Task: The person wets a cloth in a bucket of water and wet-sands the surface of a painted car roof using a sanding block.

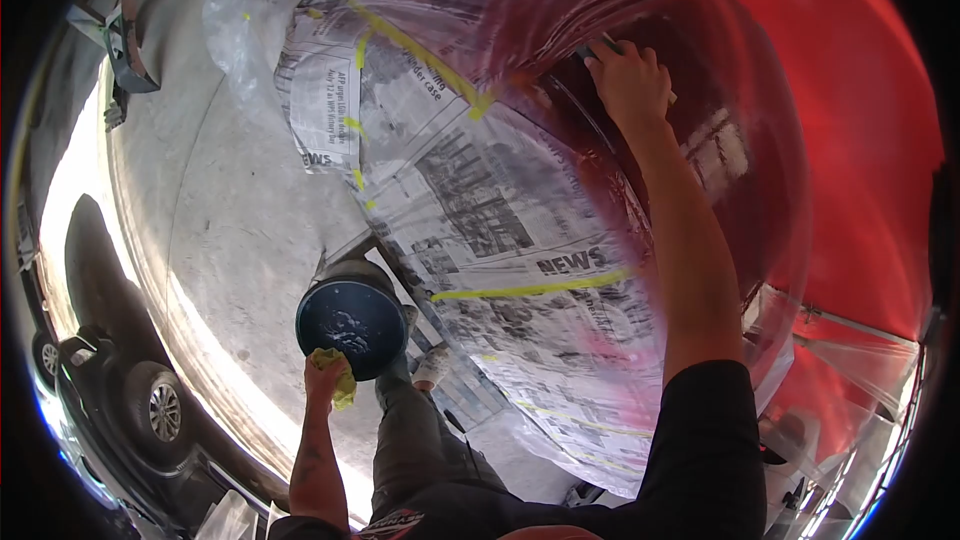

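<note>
My right hand [632,83] is closed round a small flat block, whose dark edge shows at the fingertips, against the dark red car panel [690,130]. Newspaper masking [480,180] with yellow tape and clear plastic film surrounds this panel. Lower left, my left hand [324,378] grips a yellow-green cloth [338,368] at the near rim of a dark bucket [350,325]. Liquid with a bright reflection shows inside the bucket.
Below left stands a dark vehicle with a wheel [160,410]. A metal stand [120,40] is at the upper left. Red surface [850,120] curves along the right side. My legs and shoes are beside the bucket on the concrete floor [240,230].
</note>
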A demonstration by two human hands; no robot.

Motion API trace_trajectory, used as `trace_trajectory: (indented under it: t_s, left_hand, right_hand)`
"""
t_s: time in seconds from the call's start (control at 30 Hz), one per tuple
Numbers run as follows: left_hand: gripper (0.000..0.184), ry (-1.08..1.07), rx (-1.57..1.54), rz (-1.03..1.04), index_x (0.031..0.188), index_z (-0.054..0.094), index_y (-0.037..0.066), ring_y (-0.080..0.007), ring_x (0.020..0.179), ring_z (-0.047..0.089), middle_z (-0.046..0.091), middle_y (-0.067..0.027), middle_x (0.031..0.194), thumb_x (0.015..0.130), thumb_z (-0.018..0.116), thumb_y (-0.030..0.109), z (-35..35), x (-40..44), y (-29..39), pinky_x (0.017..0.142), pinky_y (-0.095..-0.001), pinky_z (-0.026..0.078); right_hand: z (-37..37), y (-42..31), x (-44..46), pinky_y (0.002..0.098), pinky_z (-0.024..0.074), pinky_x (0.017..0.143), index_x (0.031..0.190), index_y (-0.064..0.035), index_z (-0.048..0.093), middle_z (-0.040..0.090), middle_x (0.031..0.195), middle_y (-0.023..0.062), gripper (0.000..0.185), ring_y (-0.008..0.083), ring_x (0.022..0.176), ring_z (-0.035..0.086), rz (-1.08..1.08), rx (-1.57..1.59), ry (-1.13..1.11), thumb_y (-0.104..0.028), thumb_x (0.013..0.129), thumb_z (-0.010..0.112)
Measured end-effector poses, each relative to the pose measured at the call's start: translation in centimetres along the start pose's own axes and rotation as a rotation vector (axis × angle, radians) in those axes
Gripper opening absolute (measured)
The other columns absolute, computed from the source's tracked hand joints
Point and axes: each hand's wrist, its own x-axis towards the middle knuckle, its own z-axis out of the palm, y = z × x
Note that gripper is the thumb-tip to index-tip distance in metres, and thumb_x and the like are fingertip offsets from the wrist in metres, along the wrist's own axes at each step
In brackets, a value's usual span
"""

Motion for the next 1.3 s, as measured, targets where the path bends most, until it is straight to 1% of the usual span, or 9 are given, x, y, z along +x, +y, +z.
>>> trace_trajectory:
  t_s: [0.07, 0.17, 0.23, 0.43, 0.53, 0.67, 0.93, 1.23, 1.3]
  left_hand:
    - [0.067, 0.010, 0.015, 0.029, 0.129, 0.051, 0.002, -0.0208, 0.094, 0.065, 0.062, -0.0112, 0.111, 0.072, 0.084, 0.015, -0.6, 0.1, -0.3, 0.081, -0.0346, 0.056]
    - [0.065, 0.020, 0.008, 0.020, 0.128, 0.051, 0.002, -0.0206, 0.094, 0.065, 0.062, -0.0110, 0.111, 0.073, 0.083, 0.014, -0.9, -0.1, -0.5, 0.081, -0.0350, 0.056]
    - [0.064, 0.032, 0.000, -0.015, 0.128, 0.051, 0.003, -0.0203, 0.093, 0.065, 0.061, -0.0106, 0.111, 0.074, 0.082, 0.014, -1.0, -0.3, -0.8, 0.081, -0.0351, 0.056]
    - [0.066, 0.046, 0.132, 0.036, 0.129, 0.051, 0.003, -0.0207, 0.094, 0.065, 0.062, -0.0105, 0.112, 0.072, 0.083, 0.015, -1.9, -0.2, -1.7, 0.082, -0.0344, 0.056]
    - [0.067, 0.058, 0.106, -0.004, 0.126, 0.052, 0.000, -0.0220, 0.096, 0.066, 0.064, -0.0117, 0.111, 0.071, 0.085, 0.017, -1.4, 0.2, -2.2, 0.084, -0.0361, 0.056]
    - [0.069, 0.034, 0.234, 0.024, 0.126, 0.052, 0.001, -0.0228, 0.098, 0.065, 0.064, -0.0123, 0.111, 0.070, 0.087, 0.020, -1.8, 1.9, -3.6, 0.086, -0.0367, 0.055]
    - [0.065, 0.052, 0.089, 0.005, 0.128, 0.053, 0.004, -0.0196, 0.092, 0.066, 0.064, -0.0110, 0.111, 0.071, 0.084, 0.015, -4.2, 0.2, -1.7, 0.079, -0.0352, 0.057]
    - [0.067, 0.047, 0.241, 0.104, 0.129, 0.051, 0.002, -0.0199, 0.096, 0.064, 0.062, -0.0100, 0.112, 0.072, 0.084, 0.012, -2.9, 1.1, -0.6, 0.084, -0.0341, 0.055]
    - [0.071, 0.008, 0.299, 0.307, 0.130, 0.050, 0.000, -0.0240, 0.103, 0.063, 0.063, -0.0133, 0.114, 0.071, 0.085, 0.020, -1.6, 1.4, 0.6, 0.091, -0.0373, 0.052]
  right_hand:
    - [0.0, 0.8, 1.5, 0.0464, 0.0540, 0.076, 0.113, -0.0264, 0.070, 0.067, 0.107, 0.0067, 0.027, 0.0281, 0.096, 0.065, 0.143, -0.079, -0.108, -0.038, 0.088, 0.069]
    - [-0.8, -1.5, -0.9, 0.0475, 0.0542, 0.078, 0.113, -0.0268, 0.070, 0.067, 0.105, 0.0066, 0.026, 0.0299, 0.096, 0.065, 0.011, -0.034, -0.044, -0.038, 0.090, 0.067]
    - [-1.7, -1.8, -1.2, 0.0481, 0.0537, 0.082, 0.114, -0.0272, 0.070, 0.067, 0.107, 0.0067, 0.025, 0.0312, 0.099, 0.065, -0.006, -0.015, -0.146, -0.038, 0.092, 0.065]
    - [0.6, 1.9, 1.7, 0.0477, 0.0533, 0.083, 0.114, -0.0272, 0.069, 0.067, 0.109, 0.0066, 0.025, 0.0296, 0.104, 0.064, 0.165, -0.080, -0.164, -0.038, 0.092, 0.065]
    - [-1.0, -1.6, -1.3, 0.0473, 0.0525, 0.081, 0.113, -0.0256, 0.069, 0.065, 0.110, 0.0075, 0.024, 0.0292, 0.102, 0.063, -0.023, 0.031, -0.067, -0.035, 0.091, 0.067]
    - [0.0, -0.6, -0.4, 0.0476, 0.0504, 0.081, 0.118, -0.0274, 0.068, 0.063, 0.117, 0.0078, 0.029, 0.0295, 0.103, 0.062, 0.002, 0.091, -0.003, -0.032, 0.089, 0.068]
    - [-3.6, 5.7, -16.5, 0.0468, 0.0476, 0.087, 0.119, -0.0245, 0.068, 0.061, 0.122, 0.0058, 0.034, 0.0318, 0.103, 0.060, -0.021, 0.284, 0.047, -0.024, 0.085, 0.073]
    - [0.2, -0.2, -4.3, 0.0474, 0.0485, 0.081, 0.113, -0.0258, 0.070, 0.062, 0.117, 0.0022, 0.028, 0.0292, 0.101, 0.059, 0.005, 0.220, 0.034, -0.027, 0.086, 0.072]
    - [0.0, 0.2, -4.6, 0.0467, 0.0486, 0.082, 0.114, -0.0264, 0.070, 0.062, 0.118, 0.0029, 0.028, 0.0292, 0.101, 0.059, -0.034, 0.255, 0.072, -0.029, 0.086, 0.072]
